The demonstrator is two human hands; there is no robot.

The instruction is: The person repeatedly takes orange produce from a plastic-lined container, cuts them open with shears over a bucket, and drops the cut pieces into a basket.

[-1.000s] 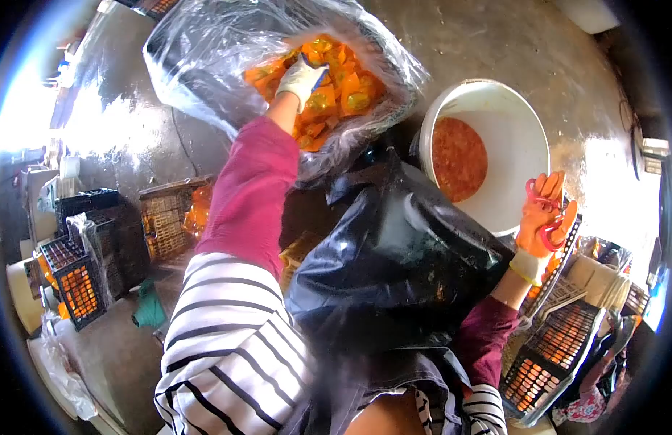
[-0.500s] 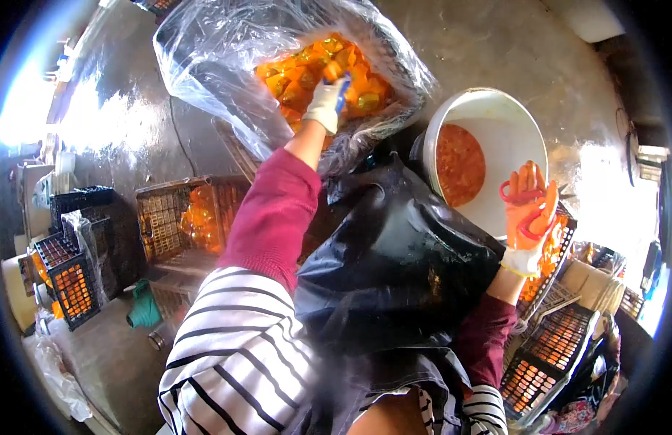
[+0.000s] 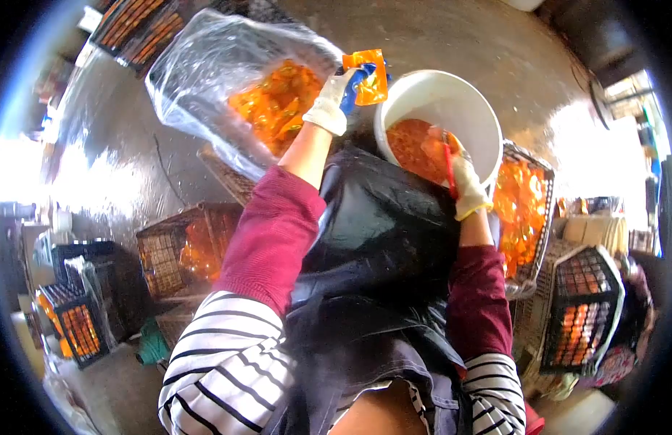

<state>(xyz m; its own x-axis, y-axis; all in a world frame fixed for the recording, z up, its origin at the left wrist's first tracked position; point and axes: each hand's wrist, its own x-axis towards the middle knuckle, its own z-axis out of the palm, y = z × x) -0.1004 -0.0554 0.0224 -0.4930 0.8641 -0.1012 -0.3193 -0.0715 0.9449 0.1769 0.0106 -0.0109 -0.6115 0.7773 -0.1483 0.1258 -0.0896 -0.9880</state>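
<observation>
My left hand [image 3: 334, 100], in a white and blue glove, is closed on a shiny orange packet [image 3: 374, 85] just left of the white bucket [image 3: 475, 101]. Reddish, chunky mush [image 3: 412, 148] lies in the bottom of that bucket. Over the near side of its opening is my right hand [image 3: 464, 181], gloved in white and orange and somewhat blurred. Red-handled scissors [image 3: 450, 163] are in its grip; their blades cannot be made out. A crate lined with clear plastic [image 3: 198, 72] stands beyond my left forearm, holding many more orange packets [image 3: 278, 101].
A crate of emptied-looking orange packets [image 3: 521, 210] sits right of the bucket. Black crates [image 3: 582, 304] stand lower right, and others [image 3: 78, 326] lower left. A brown crate [image 3: 165, 254] is left of my arm. My black apron [image 3: 372, 217] covers my lap.
My left hand has come out of the lined crate, moving right with a packet. My right hand has swung left over the bucket, closing round the scissors. The view has shifted.
</observation>
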